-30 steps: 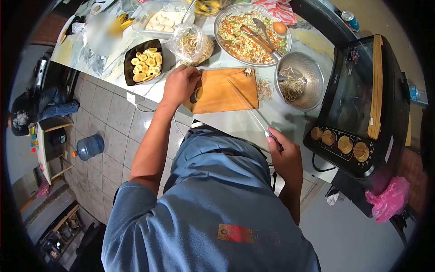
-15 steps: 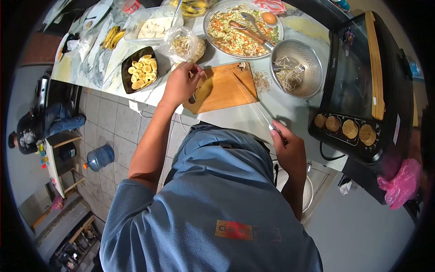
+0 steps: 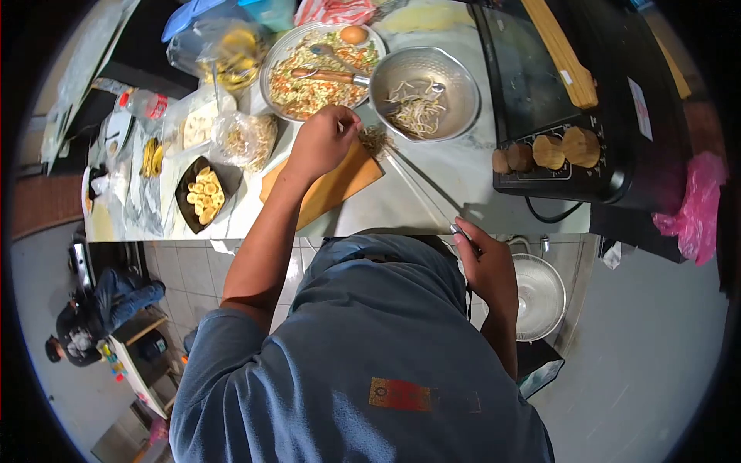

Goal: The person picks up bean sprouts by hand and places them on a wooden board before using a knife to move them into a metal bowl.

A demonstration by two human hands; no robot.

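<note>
My right hand (image 3: 488, 266) is wrapped round the handle of a long thin knife (image 3: 421, 188), whose blade points away to the upper left over the counter. My left hand (image 3: 323, 143) hovers over the wooden cutting board (image 3: 340, 185) with its fingers curled together; whatever they may pinch is hidden. Just beyond its fingertips lies a small heap of bean sprout trimmings (image 3: 374, 140). A metal pot (image 3: 463, 96) with bean sprouts (image 3: 417, 108) in it stands to the right of the heap. Left of my hand sits a clear bag of bean sprouts (image 3: 245, 141).
A round tray (image 3: 266, 85) of chopped vegetables holds an egg (image 3: 353, 35) and wooden-handled utensils. A black bowl (image 3: 185, 202) of banana slices stands at left. The black toaster oven (image 3: 540, 92) bounds the right side. Below the counter is a strainer (image 3: 540, 297); a person (image 3: 93, 324) sits far left.
The view has swung to the right. My left hand has shifted from the board's left part toward its far edge by the trimmings. The knife stays in my right hand.
</note>
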